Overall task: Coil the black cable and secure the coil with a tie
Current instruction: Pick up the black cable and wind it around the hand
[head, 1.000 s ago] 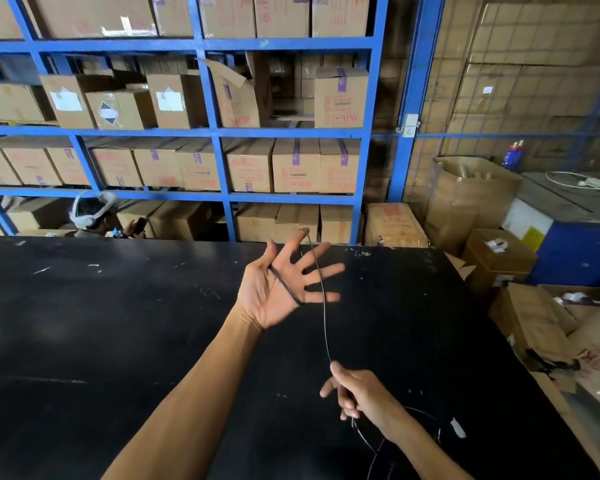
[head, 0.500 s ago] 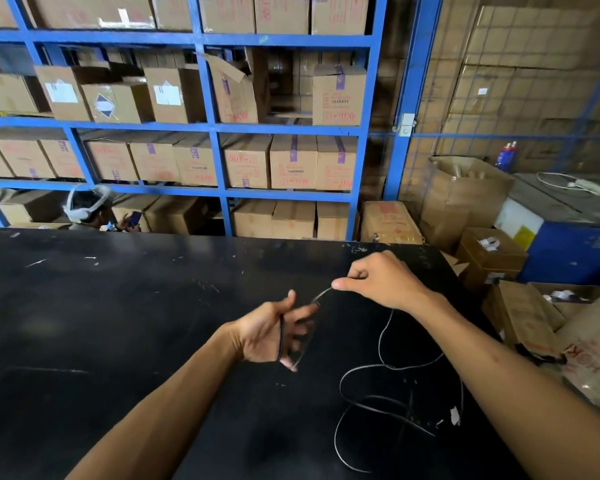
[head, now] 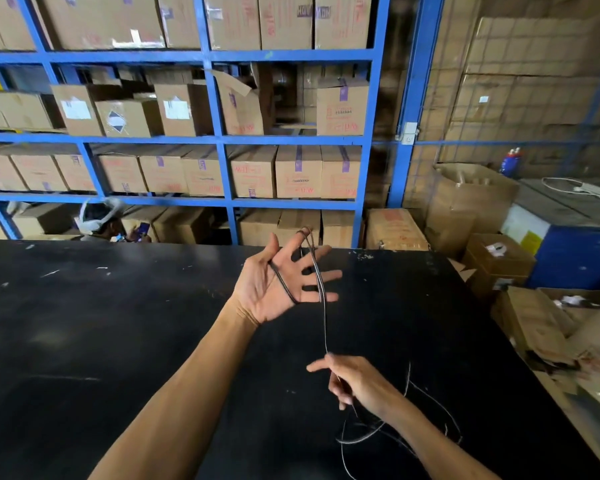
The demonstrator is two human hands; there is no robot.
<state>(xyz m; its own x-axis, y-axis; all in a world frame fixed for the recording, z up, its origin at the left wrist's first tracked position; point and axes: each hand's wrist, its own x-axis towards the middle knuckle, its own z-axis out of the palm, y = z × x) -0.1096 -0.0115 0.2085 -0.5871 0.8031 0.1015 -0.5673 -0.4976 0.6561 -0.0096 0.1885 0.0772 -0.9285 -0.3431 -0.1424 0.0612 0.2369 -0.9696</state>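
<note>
My left hand [head: 278, 285] is raised palm up over the black table [head: 84, 341], fingers spread wide. The thin black cable [head: 323, 299] is looped around it, running across the palm and over a raised fingertip. From there the cable drops straight down to my right hand [head: 354, 381], which pinches it lower and nearer to me. The loose remainder of the cable lies in tangled loops on the table beside my right forearm. No tie is visible.
Blue shelving [head: 222, 140] full of cardboard boxes stands behind the table. A person [head: 101, 220] crouches beyond the far edge at left. Open cardboard boxes [head: 499, 261] and a blue bin [head: 575, 258] crowd the floor at right.
My left hand rose and opened its fingers again with another turn of cable on it. My right hand swung from the far side down toward me, pulling the cable taut.
</note>
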